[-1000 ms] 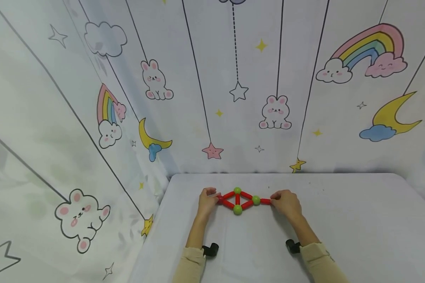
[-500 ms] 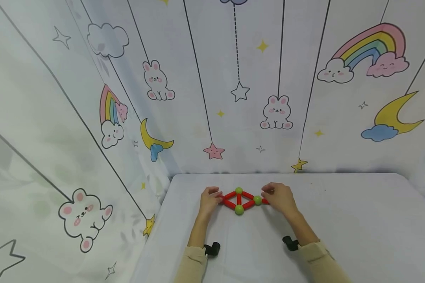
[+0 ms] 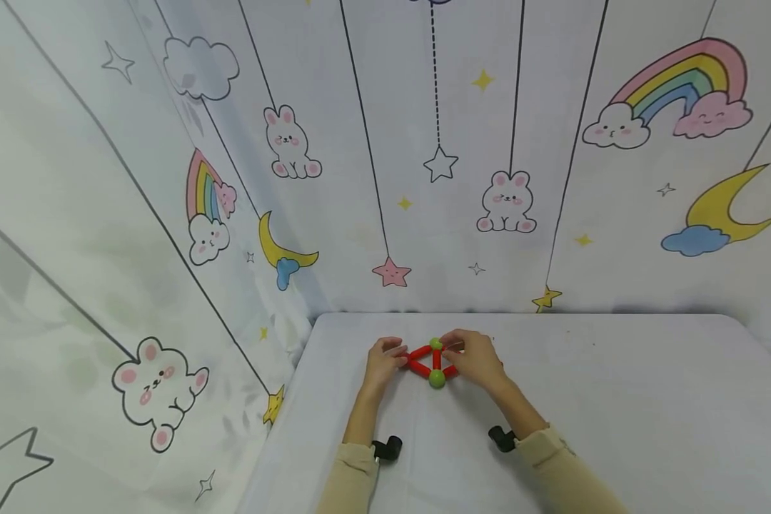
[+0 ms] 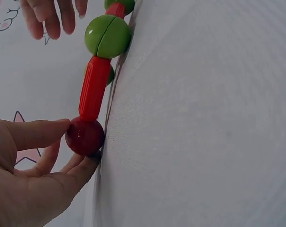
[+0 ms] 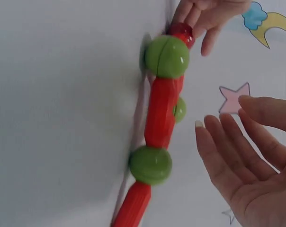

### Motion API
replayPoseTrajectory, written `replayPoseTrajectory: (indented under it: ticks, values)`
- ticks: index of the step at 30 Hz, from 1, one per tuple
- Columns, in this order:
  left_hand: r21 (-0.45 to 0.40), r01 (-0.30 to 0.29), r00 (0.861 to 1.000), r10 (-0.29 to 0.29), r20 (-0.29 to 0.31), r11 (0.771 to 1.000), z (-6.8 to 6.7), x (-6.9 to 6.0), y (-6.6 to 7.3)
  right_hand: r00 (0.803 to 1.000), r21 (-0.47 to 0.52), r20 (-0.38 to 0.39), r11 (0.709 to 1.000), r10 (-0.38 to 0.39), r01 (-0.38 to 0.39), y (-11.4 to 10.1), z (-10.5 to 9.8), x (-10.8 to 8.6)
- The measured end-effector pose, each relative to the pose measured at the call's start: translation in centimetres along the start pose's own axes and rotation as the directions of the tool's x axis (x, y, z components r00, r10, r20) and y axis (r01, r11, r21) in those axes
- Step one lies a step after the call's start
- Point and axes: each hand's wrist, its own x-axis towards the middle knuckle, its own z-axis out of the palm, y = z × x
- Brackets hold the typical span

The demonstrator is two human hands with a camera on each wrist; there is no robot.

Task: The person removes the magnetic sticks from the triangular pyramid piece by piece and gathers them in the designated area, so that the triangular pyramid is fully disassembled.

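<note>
A flat figure of red rods (image 3: 419, 368) and green balls (image 3: 437, 378) lies on the white table; it looks like a magnetic building toy. At its left corner is a dark red ball (image 4: 84, 136). My left hand (image 3: 380, 363) holds that ball between thumb and fingers. My right hand (image 3: 477, 359) hovers over the figure's right half, its fingers loosely bent around nothing. In the right wrist view that hand (image 5: 256, 165) is apart from the rods. A single red rod (image 5: 132, 205) runs outward from the right green ball (image 5: 151, 164), mostly hidden in the head view.
The white-covered table (image 3: 617, 400) spreads out on both sides and toward me. Behind it hangs a curtain (image 3: 334, 178) printed with rabbits, stars and rainbows. Each wrist carries a small black camera (image 3: 388, 448).
My right hand has let go of the outer rod, risen and moved left over the figure. My left hand stays at the red ball, and the figure keeps its shape.
</note>
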Motion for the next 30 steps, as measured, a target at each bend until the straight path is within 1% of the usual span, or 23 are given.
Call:
replayPoseTrajectory:
  ticks: [3,7,12,14,16,21,23,30]
  values:
    - [0.005,0.015,1.000,-0.015,-0.003,1.000,0.0,-0.1,0.1,1.000,0.045,0.020,0.999,0.000,-0.001,-0.3,1.0,0.4]
    - [-0.004,0.031,0.999,-0.031,-0.014,1.000,0.0,-0.1,0.2,1.000,0.097,0.024,0.995,-0.011,0.009,-0.5,2.2,1.0]
    - [-0.026,0.021,1.000,-0.022,-0.015,0.999,0.2,-0.1,0.4,0.999,0.141,0.043,0.990,-0.009,0.003,-0.7,3.4,1.6]
    - [-0.030,0.018,1.000,-0.018,-0.006,0.999,0.3,-0.2,0.5,0.998,0.128,0.055,0.992,-0.006,-0.001,-0.8,3.8,1.7]
    - [-0.032,0.020,1.000,-0.020,0.003,0.999,0.4,-0.3,0.6,0.998,0.102,0.056,0.995,-0.015,0.009,-0.9,4.2,1.8]
    - [-0.019,0.010,1.000,-0.010,0.020,1.000,0.6,-0.5,0.6,0.999,0.043,0.052,0.999,-0.005,0.003,-0.9,5.1,1.9]
    - [-0.012,0.005,1.000,-0.005,0.020,1.000,0.5,-0.5,0.6,0.999,0.032,0.054,0.999,0.006,-0.008,-0.9,5.4,2.0]
    - [-0.009,-0.002,1.000,0.002,0.020,1.000,0.3,-0.6,0.6,0.998,0.020,0.056,1.000,-0.017,0.016,-0.5,6.2,2.2]
